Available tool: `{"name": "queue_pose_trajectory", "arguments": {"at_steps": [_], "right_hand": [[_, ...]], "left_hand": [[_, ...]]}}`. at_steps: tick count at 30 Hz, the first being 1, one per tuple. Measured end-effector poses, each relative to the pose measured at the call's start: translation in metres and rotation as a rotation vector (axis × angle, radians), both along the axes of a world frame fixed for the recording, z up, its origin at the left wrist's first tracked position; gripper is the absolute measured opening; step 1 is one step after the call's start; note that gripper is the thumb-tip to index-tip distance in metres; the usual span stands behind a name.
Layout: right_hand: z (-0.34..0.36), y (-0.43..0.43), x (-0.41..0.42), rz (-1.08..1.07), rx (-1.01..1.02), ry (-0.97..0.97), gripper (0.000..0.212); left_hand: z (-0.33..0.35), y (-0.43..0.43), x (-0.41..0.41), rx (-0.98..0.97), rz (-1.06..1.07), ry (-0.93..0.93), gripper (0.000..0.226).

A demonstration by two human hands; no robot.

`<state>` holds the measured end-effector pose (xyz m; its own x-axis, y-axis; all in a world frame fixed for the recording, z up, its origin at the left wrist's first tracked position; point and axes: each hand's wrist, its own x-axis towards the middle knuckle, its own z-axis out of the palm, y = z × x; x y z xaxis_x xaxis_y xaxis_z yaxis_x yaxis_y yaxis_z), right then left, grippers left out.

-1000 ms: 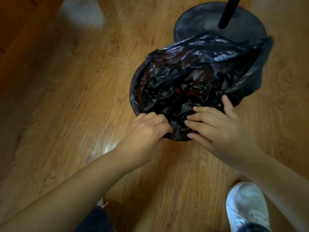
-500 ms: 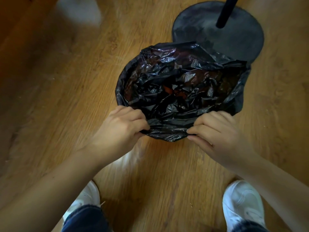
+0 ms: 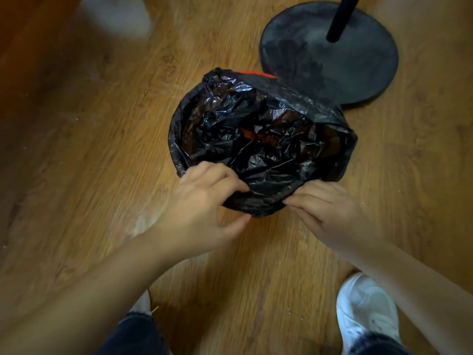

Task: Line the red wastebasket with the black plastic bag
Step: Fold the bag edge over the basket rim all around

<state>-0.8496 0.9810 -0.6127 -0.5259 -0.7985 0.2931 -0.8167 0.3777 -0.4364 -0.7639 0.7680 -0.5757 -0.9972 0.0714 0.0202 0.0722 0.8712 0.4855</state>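
Note:
The black plastic bag [image 3: 261, 139] lies crumpled inside and over the red wastebasket [image 3: 256, 73], which stands on the wooden floor. Only a thin strip of the basket's red rim shows at the far edge; the rest is covered by the bag. My left hand [image 3: 204, 208] pinches the bag's near edge at the rim, fingers curled over the plastic. My right hand [image 3: 325, 206] grips the same near edge a little to the right. The bag's edge folds down over the near and left rim.
A round black stand base [image 3: 330, 52] with an upright black pole [image 3: 340, 19] sits just behind the basket, touching or nearly touching it. My white shoes [image 3: 366, 306] are on the floor below my hands. Wooden floor [image 3: 102, 149] surrounds the basket.
The bag has been spread wider and pulled down over the rim. A strip of red rim now shows at the far side. Both hands moved apart along the near edge.

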Motion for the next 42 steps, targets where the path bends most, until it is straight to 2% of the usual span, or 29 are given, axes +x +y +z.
{"name": "queue_pose_trajectory", "arguments": {"at_steps": [5,9,12,15,18,24,31,36,42], "right_hand": [[-0.005,-0.003,0.006,0.031,0.077,-0.073,0.02],[0.003,-0.003,0.01,0.036,-0.065,-0.106,0.019],[0.014,-0.014,0.011,-0.014,-0.143,0.106,0.014],[0.016,-0.023,0.005,-0.065,-0.03,0.286,0.011],[0.014,-0.021,-0.007,-0.032,0.037,0.222,0.014],[0.012,-0.005,-0.019,0.02,0.082,-0.002,0.033],[0.004,-0.008,-0.018,-0.035,0.05,0.03,0.024],[0.005,-0.023,-0.01,-0.1,-0.047,-0.02,0.021],[0.001,-0.028,0.001,-0.225,-0.054,0.019,0.026]], "left_hand": [[-0.01,0.026,-0.011,0.045,0.019,-0.006,0.025],[-0.017,0.027,-0.015,0.002,0.029,0.004,0.02],[-0.019,0.024,-0.014,-0.031,0.019,0.015,0.02],[-0.019,0.02,-0.013,-0.055,-0.012,0.008,0.021],[-0.018,0.009,-0.008,-0.07,-0.036,-0.01,0.026],[-0.016,-0.016,0.001,-0.026,-0.04,-0.043,0.028],[-0.011,-0.025,-0.005,-0.075,-0.027,-0.048,0.024],[-0.003,0.009,-0.013,-0.089,-0.094,-0.016,0.044],[-0.009,0.016,-0.015,0.043,0.027,-0.046,0.017]]}}
